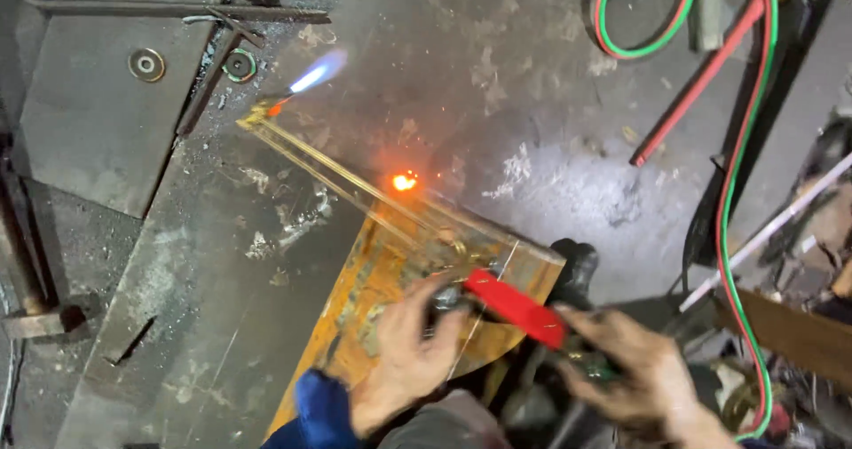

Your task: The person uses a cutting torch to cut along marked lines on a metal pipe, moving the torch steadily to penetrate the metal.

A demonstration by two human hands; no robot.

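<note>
A cutting torch (355,192) with long brass tubes and a red handle (516,307) stretches from the lower middle up to the left. A blue flame (318,71) burns at its tip. My left hand (404,360), in a blue sleeve, grips the torch's valve body just ahead of the red handle. My right hand (635,369) holds the rear end of the handle, blurred. Under the torch lies a rusty orange steel plate (373,307), with a glowing orange spot (404,181) at its upper corner.
Red and green gas hoses (744,174) loop along the right side. A dark steel plate with round washers (106,103) and steel bars (177,10) lies at the upper left. Scrap and clutter (808,316) fill the right edge. The floor is grey and stained.
</note>
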